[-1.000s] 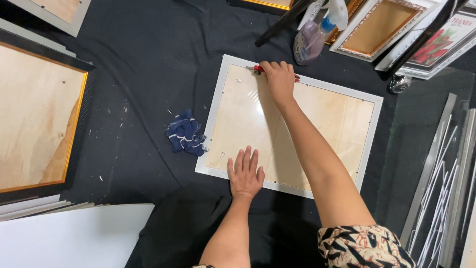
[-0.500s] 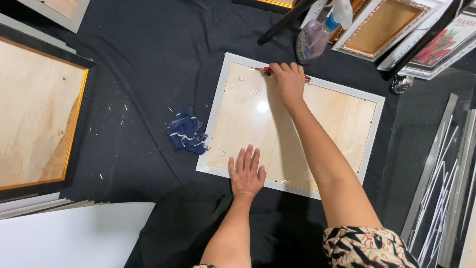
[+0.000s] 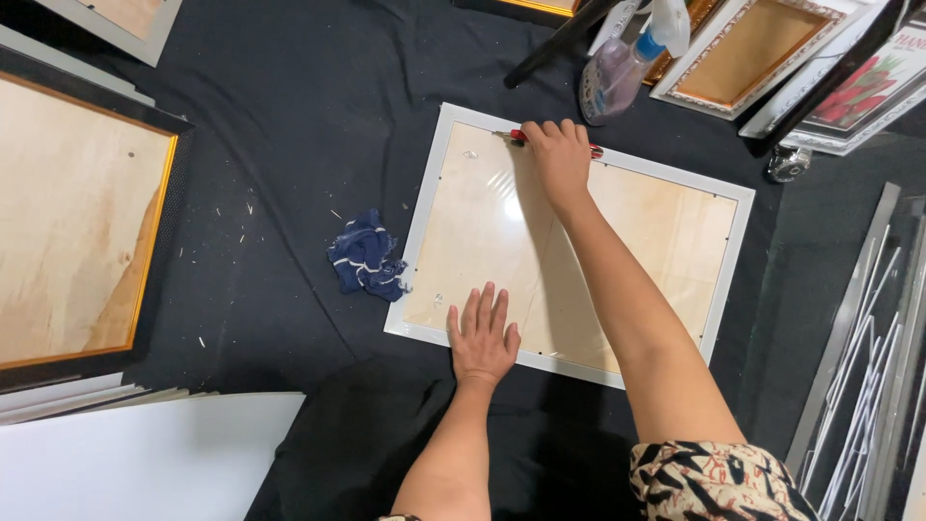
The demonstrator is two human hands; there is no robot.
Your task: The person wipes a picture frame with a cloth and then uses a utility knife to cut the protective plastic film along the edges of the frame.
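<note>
Your right hand (image 3: 558,154) is closed around a red-handled tool (image 3: 518,136) at the far long edge of the white rectangular picture frame with its pale wooden backing board (image 3: 502,222), which lies face down on the black cloth (image 3: 289,116). The tool's tip points left along that edge, towards the frame's far-left corner. Your left hand (image 3: 482,338) lies flat and open on the near edge, holding nothing, pressing the frame down. The frame's long axis runs left to right across you. A crumpled blue rag (image 3: 365,257) lies just beside its left edge.
</note>
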